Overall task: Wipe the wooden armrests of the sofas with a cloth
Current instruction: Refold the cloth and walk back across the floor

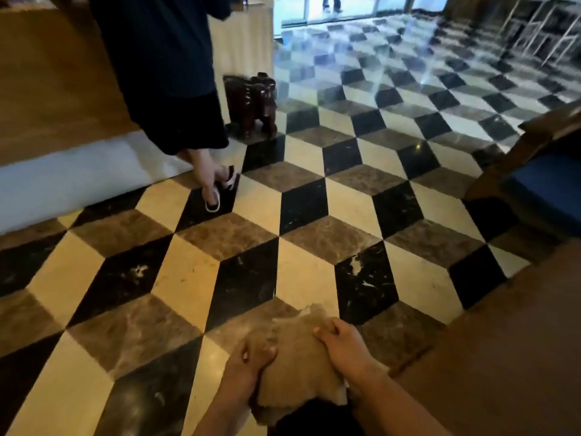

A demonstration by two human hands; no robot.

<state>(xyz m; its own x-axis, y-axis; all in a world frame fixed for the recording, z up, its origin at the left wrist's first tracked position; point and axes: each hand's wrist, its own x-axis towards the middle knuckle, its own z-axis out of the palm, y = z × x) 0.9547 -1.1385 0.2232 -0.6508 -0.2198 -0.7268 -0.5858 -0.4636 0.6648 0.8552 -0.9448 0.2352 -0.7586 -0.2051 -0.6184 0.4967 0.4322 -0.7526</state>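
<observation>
A tan cloth (298,357) is held low in front of me, above the patterned floor. My left hand (251,360) grips its left side and my right hand (342,347) grips its right side. At the right edge stands a wooden sofa frame (540,130) with a blue seat cushion (547,187). A broad brown wooden surface (503,357) fills the lower right corner, just right of my right forearm; what it belongs to is unclear.
A person in dark clothes and sandals (176,89) stands ahead on the left by a wooden counter (47,73). A dark carved wooden elephant (254,105) stands beyond them. The cube-patterned marble floor (301,196) stretches to glass doors (330,11).
</observation>
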